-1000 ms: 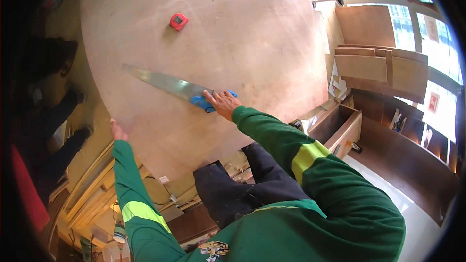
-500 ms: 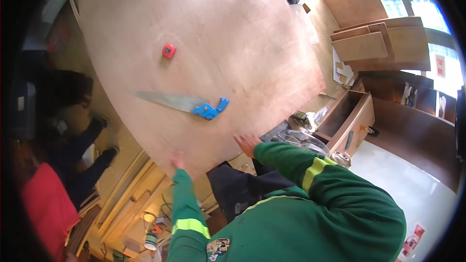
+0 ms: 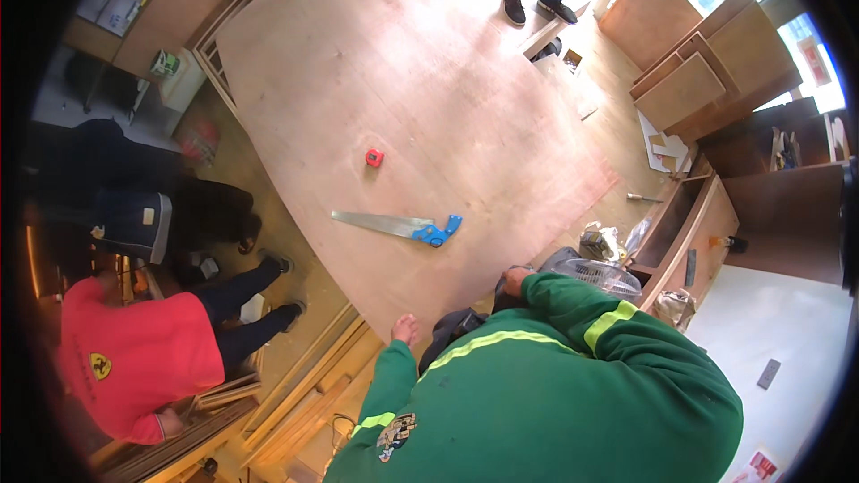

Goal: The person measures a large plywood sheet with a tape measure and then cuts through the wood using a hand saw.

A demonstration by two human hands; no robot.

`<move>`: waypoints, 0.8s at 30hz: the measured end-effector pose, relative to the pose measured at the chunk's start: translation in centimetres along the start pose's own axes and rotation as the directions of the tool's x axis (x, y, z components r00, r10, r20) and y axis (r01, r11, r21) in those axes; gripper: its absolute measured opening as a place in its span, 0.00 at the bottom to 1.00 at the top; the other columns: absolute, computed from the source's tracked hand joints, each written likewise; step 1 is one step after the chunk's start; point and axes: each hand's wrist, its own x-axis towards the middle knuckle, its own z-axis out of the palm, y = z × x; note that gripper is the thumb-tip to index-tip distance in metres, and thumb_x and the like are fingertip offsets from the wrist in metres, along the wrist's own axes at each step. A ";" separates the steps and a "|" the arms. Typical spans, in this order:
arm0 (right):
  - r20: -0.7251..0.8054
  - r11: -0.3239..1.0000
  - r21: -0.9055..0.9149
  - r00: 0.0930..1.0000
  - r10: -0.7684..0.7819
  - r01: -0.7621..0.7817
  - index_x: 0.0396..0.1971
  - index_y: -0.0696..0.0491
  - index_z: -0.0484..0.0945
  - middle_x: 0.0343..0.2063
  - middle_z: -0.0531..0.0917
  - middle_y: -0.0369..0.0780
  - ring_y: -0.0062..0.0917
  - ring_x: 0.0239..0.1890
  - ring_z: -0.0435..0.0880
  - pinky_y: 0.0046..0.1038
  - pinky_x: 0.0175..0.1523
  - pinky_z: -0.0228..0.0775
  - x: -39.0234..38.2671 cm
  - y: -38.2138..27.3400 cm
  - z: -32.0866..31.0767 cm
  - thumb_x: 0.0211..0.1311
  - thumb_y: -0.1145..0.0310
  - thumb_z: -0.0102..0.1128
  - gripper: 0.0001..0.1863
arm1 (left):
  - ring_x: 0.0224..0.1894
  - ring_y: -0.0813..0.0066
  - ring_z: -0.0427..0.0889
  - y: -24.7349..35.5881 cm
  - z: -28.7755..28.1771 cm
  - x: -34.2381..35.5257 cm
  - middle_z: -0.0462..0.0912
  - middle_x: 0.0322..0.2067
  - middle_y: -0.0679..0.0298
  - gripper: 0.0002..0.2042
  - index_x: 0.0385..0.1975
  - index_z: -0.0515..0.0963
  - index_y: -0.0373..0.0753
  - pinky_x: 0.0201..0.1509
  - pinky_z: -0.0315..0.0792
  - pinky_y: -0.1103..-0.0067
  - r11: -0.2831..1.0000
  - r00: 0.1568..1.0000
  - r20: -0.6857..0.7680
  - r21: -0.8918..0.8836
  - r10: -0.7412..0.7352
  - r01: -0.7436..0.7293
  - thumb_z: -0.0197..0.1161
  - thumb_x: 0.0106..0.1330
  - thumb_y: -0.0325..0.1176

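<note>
My left hand is loosely closed beside the near edge of a large plywood sheet, with nothing showing in it. My right hand has its fingers curled in close to my dark trousers, just off the sheet's near right corner; I see nothing in it. On the plywood, ahead of both hands, lies a handsaw with a blue handle to the right and its blade pointing left. Farther up the sheet sits a small red tape measure.
At left, a person in a red shirt bends near dark-clothed figures. Another person's shoes stand at the far edge. A fan and a wooden drawer are at right. Timber strips lie at lower left.
Both hands have drawn back from the plywood toward my body, and their fingers have curled in. My view has shifted, so more of the room shows. The saw and tape measure keep their places on the sheet.
</note>
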 end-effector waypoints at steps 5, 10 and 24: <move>-0.158 0.988 0.157 0.987 0.013 0.012 0.35 0.57 0.78 0.36 0.80 0.51 0.42 0.43 0.77 0.37 0.49 0.68 0.1 2.5 1.0 0.49 0.61 0.52 0.17 | 0.42 0.69 0.75 4.9 -3.3 0.4 0.75 0.42 0.65 0.19 0.51 0.66 0.44 0.40 0.69 0.74 0.990 0.991 -0.053 -0.059 0.123 -0.126 0.56 0.61 0.40; -0.173 0.938 0.347 0.981 0.088 -0.023 0.40 0.57 0.78 0.39 0.79 0.52 0.42 0.45 0.77 0.35 0.53 0.66 -0.4 4.1 0.4 0.49 0.59 0.53 0.21 | 0.35 0.71 0.77 5.2 -3.7 -0.6 0.77 0.38 0.65 0.20 0.53 0.64 0.45 0.33 0.69 0.78 0.979 0.982 -0.122 -0.126 0.143 -0.158 0.56 0.61 0.38; 0.017 0.960 0.268 0.996 -0.091 0.083 0.29 0.56 0.81 0.26 0.83 0.41 0.25 0.32 0.80 0.30 0.41 0.72 6.4 12.3 0.4 0.51 0.57 0.56 0.17 | 0.17 0.83 0.69 -8.5 -2.6 -1.2 0.74 0.23 0.71 0.10 0.41 0.74 0.43 0.17 0.62 0.85 0.946 0.961 -0.046 -0.168 0.274 -0.278 0.58 0.59 0.32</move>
